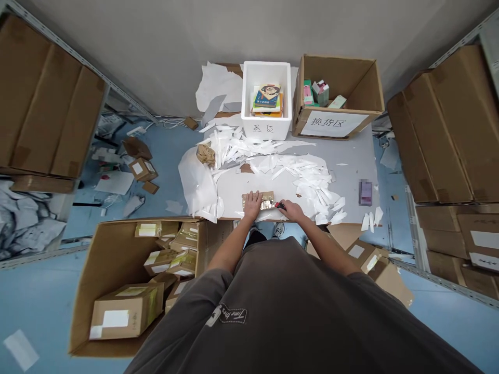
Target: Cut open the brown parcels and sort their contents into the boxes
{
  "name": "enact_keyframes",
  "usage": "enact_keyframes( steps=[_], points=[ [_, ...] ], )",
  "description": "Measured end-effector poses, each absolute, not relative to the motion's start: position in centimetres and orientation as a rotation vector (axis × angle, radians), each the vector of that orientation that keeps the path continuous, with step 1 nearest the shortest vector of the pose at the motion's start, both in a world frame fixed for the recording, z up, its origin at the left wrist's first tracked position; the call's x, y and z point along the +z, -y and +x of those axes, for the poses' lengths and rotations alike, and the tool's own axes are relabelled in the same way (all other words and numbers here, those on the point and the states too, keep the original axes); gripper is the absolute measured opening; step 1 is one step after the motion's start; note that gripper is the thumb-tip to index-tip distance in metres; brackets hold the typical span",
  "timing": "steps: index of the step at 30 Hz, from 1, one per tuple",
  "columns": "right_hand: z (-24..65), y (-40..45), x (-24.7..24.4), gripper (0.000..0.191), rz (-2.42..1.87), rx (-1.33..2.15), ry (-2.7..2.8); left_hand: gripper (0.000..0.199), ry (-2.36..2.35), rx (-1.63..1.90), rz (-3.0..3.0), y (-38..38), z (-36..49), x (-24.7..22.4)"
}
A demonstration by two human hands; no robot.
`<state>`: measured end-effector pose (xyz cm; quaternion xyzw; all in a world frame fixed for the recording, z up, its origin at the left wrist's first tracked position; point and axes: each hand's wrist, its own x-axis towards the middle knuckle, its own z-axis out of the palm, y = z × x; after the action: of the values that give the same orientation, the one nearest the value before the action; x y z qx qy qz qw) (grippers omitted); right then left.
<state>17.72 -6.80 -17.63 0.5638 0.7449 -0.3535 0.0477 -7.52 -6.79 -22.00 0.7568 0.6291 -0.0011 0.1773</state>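
A small brown cardboard box (268, 196) with shiny tape lies near the front edge of the table. My left hand (252, 204) holds down its left end, the fingers laid over the top. In my right hand (292, 210) is a red and black utility knife (279, 205), gripped with closed fingers. The knife's front end is at the right end of the box; whether the blade touches it is too small to tell. White paper scraps (312, 182) lie around the box and to its right.
A white bin (266, 130) with books and an open carton (339, 124) with small boxes stand at the back. A large carton (83, 291) full of parcels is at lower left. A purple item (365, 193) lies on the right. Shelves with cartons flank both sides.
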Motion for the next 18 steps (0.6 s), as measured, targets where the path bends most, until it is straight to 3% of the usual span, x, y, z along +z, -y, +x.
enact_keyframes(
  steps=[9,15,18],
  points=[
    [14.9,5.7,-17.2,0.046,1.766,-0.971,-2.229,0.06,-1.774,-0.011,2.055,7.1,-7.0,-23.1],
    [23.1,5.8,-17.7,0.033,2.21,-0.848,-1.896,0.051,-1.801,0.08,2.035,7.4,-6.9,-23.1],
    [25.8,6.0,-18.1,0.03,2.238,-0.985,-1.93,0.047,-1.813,0.099,1.978,7.4,-6.5,-22.9]
  ],
)
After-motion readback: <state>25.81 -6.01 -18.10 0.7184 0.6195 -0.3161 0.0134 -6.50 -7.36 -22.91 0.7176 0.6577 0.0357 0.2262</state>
